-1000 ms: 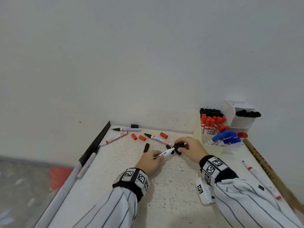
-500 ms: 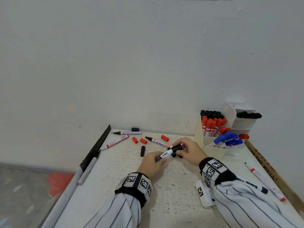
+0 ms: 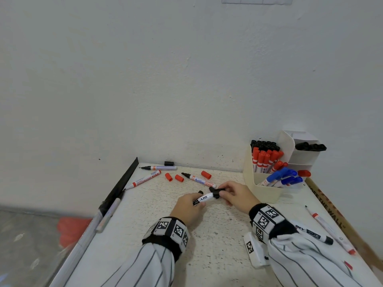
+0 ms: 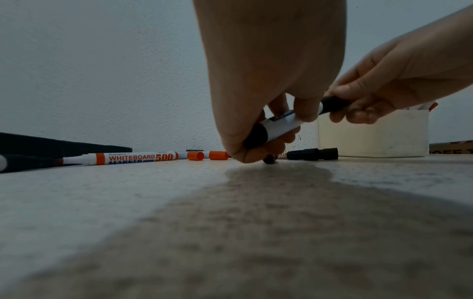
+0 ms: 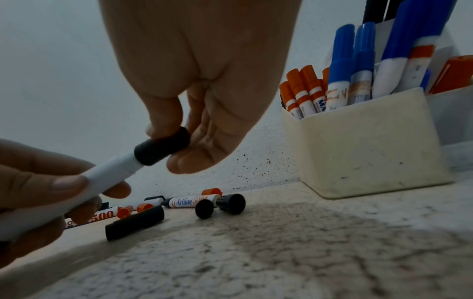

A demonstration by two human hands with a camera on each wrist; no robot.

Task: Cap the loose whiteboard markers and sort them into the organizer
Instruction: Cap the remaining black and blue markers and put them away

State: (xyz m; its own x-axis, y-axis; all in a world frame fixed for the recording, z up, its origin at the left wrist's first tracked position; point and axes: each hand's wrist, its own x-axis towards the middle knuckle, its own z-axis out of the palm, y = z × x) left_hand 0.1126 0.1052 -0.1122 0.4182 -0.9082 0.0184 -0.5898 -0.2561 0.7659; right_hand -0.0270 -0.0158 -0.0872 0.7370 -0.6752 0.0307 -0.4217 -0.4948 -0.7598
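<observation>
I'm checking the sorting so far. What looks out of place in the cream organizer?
One red-capped marker lies sideways beside the blue-capped markers in the cream plastic organizer, while the other red-capped markers stand together further back.

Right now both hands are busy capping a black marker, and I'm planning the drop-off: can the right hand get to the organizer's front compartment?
Probably yes. The right hand is beside the organizer, with bare table between.
</observation>
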